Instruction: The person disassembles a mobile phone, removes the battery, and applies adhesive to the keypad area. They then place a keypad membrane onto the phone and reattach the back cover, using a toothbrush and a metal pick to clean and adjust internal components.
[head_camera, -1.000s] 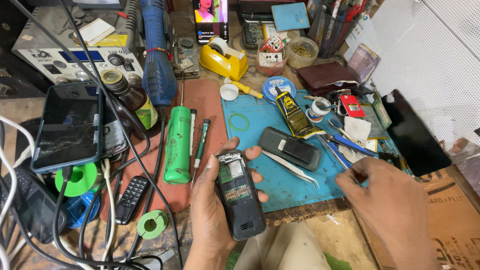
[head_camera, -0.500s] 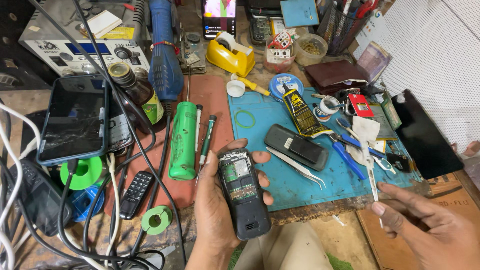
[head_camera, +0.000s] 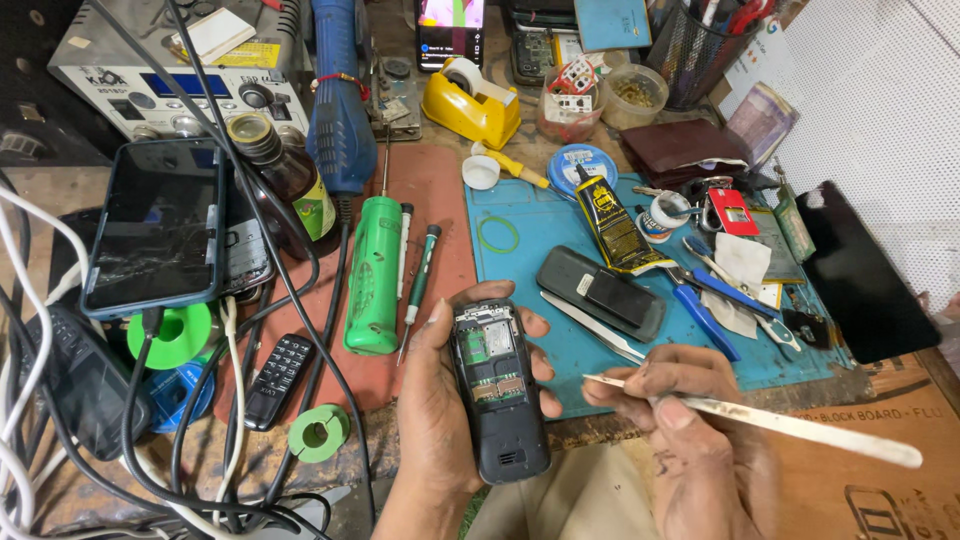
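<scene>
My left hand (head_camera: 440, 400) grips a small dark phone (head_camera: 495, 392) with its back cover off, so the green circuit board shows at its upper end. My right hand (head_camera: 690, 440) pinches a pair of long metal tweezers (head_camera: 760, 418), with the tip pointing left, just right of the phone. Both hands hover over the near edge of a blue work mat (head_camera: 540, 225). On the mat right behind them lie a dark phone back cover (head_camera: 600, 293) and a second pair of tweezers (head_camera: 590, 326).
A green cylindrical tool (head_camera: 372, 275) and screwdrivers (head_camera: 418, 285) lie on a red mat to the left. A cracked smartphone (head_camera: 155, 225), a brown bottle (head_camera: 285, 175) and tangled cables crowd the far left. A glue tube (head_camera: 612, 222), yellow tape dispenser (head_camera: 470, 100), wallet (head_camera: 685, 147) and black screen panel (head_camera: 865, 275) sit behind and right.
My right hand came in from the right with the tweezers, whose tip now sits close to the phone. The phone in my left hand has stayed roughly in place.
</scene>
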